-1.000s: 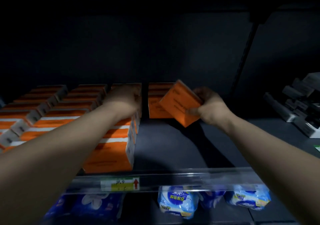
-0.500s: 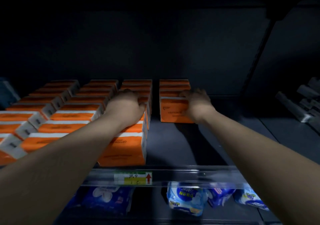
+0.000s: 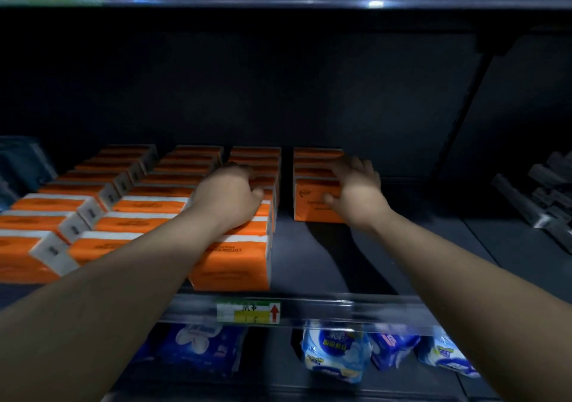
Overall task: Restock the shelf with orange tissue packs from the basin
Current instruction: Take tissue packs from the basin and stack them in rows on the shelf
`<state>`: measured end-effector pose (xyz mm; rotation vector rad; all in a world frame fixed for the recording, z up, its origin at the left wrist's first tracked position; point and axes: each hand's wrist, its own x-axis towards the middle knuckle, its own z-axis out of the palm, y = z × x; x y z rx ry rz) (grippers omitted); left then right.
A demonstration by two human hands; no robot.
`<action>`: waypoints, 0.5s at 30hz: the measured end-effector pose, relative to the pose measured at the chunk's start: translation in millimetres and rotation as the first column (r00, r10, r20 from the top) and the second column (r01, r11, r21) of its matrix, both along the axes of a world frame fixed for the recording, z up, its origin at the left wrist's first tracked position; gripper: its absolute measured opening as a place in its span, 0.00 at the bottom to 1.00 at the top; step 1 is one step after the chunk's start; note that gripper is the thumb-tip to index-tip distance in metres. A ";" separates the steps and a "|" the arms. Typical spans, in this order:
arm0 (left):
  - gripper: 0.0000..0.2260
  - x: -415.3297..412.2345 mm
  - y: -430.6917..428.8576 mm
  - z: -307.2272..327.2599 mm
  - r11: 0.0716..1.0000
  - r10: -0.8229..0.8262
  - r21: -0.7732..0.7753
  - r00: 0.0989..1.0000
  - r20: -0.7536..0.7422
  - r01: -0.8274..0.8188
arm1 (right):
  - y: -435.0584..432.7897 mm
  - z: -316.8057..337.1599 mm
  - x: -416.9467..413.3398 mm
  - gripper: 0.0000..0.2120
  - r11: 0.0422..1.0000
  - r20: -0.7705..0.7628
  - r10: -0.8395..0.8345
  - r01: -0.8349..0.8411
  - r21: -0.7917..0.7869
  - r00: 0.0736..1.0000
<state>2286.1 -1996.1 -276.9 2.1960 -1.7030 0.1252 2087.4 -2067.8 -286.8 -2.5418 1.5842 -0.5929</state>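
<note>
Rows of boxy, glossy orange tissue packs (image 3: 229,265)

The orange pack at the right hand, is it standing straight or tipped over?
Upright: the orange pack sits flat on the shelf, front face vertical, right hand resting on it.

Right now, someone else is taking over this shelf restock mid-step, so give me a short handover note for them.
Left hand: rests on top of the third row of orange packs; fingers hidden.
Right hand: fingers spread over the front pack of the short fourth row, thumb against its face.
Done: three rows reach the shelf front; the fourth is begun at the back.
Left: fill the bare shelf before the fourth row. Basin not in view.
</note>
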 end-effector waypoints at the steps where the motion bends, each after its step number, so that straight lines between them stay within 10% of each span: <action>1: 0.14 1.6 6.7 3.0 1.000 0.002 -0.015 1.000 -0.001 -0.002 | 6.2 3.2 3.4 0.27 1.000 0.025 0.021 -0.021 -0.013 0.999; 15: 0.15 105.3 195.8 27.7 0.984 0.167 -0.072 0.986 0.003 -0.166 | 133.8 19.4 155.0 0.23 0.885 0.183 0.466 -0.456 -0.093 0.866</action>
